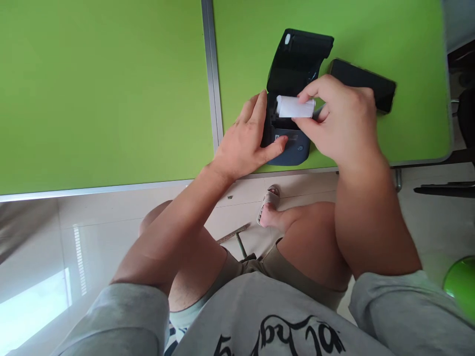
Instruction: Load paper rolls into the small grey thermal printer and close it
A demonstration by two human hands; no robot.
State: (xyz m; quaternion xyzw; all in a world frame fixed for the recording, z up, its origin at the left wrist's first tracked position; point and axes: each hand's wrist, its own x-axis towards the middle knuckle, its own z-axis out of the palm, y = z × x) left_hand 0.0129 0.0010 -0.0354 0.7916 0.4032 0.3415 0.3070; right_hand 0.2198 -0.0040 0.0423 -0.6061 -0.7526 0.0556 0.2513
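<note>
A small dark portable printer [293, 148] stands on the green table [111, 89] near its front edge, with its black lid [299, 59] swung up and open. My left hand [247, 141] grips the printer's left side, thumb pressed on its front panel. My right hand [341, 121] pinches a white paper roll [295, 107] between thumb and fingers. The roll lies level at the printer's open paper bay; whether it rests inside I cannot tell.
A black rectangular device [365, 84] lies on the table just right of the printer, behind my right hand. A metal seam [212, 74] splits the green tabletop. Below the table edge are my knees, a sandalled foot [270, 200] and pale floor tiles.
</note>
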